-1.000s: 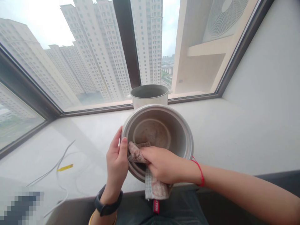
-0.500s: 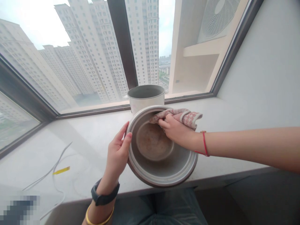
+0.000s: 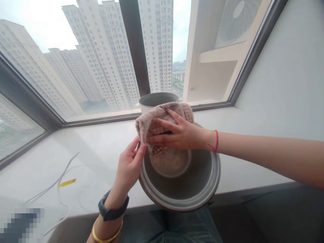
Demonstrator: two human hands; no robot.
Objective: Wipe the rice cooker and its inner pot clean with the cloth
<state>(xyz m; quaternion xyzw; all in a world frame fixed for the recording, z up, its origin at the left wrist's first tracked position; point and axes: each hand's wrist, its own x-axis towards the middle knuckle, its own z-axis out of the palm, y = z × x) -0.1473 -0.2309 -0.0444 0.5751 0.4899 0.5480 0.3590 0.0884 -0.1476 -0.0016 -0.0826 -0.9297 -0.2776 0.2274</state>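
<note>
A round metal inner pot [image 3: 186, 189] is tilted toward me at the sill's front edge, its inside showing. My left hand [image 3: 129, 167] grips its left rim, thumb on the inside. My right hand [image 3: 178, 133] presses a pink-and-white checked cloth [image 3: 149, 123] flat against the pot's far left inner wall and rim, fingers spread over the cloth. The cloth drapes over the top of the rim.
A white cooker body [image 3: 155, 101] stands just behind the pot by the window. A white cable [image 3: 59, 184] with a yellow tag [image 3: 66, 182] lies on the pale window sill [image 3: 253, 141] at left. The window frame's dark post [image 3: 134, 50] rises behind. My lap is below the sill edge.
My right hand has carried the cloth from the pot's near rim round the far rim to the upper left. The pot has tipped and shifted slightly down and right.
</note>
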